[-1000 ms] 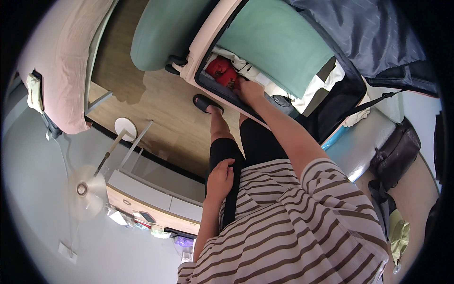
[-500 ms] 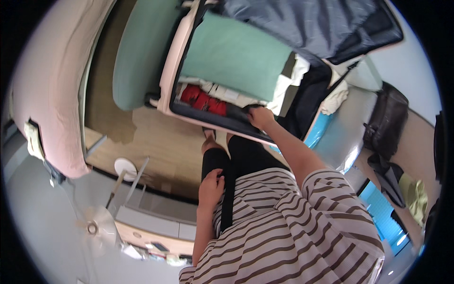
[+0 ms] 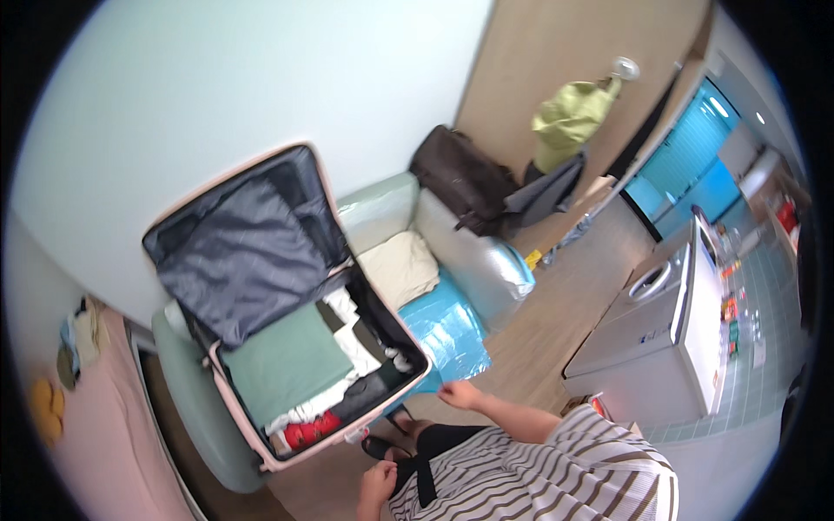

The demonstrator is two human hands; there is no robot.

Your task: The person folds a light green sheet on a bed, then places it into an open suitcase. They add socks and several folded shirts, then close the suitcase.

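Suitcase: a pale pink, hard-shelled suitcase with black lining [image 3: 236, 408] is opened wide, its packed half tilted in view at a slant and its lid raised near the plain white wall [image 3: 261, 78]. It is set between a rounded grey-green padded arm [image 3: 200, 408] and a blue, shiny plastic-covered seat [image 3: 445, 326].
Lid: the inside is covered by a wrinkled, dark grey lining cloth [image 3: 252, 252].
Packed half: most of it is filled by a flat, folded, sage-green cloth [image 3: 291, 360]; crumpled white cloth [image 3: 352, 343] is seen along its edges, and a bright red, dark-patterned bundle [image 3: 308, 430] is tucked by the near wall.
Right hand: the right hand [image 3: 460, 395] is held just beside the suitcase's near corner, fingers bent; whether the blue plastic is grasped or merely overlapped cannot be told.
Left hand: the left hand [image 3: 380, 479] is kept low beside the black shorts [image 3: 447, 441], fingers curled; whether anything is enclosed cannot be told.
Hidden: the suitcase's underside and whatever is covered by the green cloth.
Cut off: the left forearm, by the lower edge.
Hard to make out: the dark items in the right corner of the packed half, lost against the lining.
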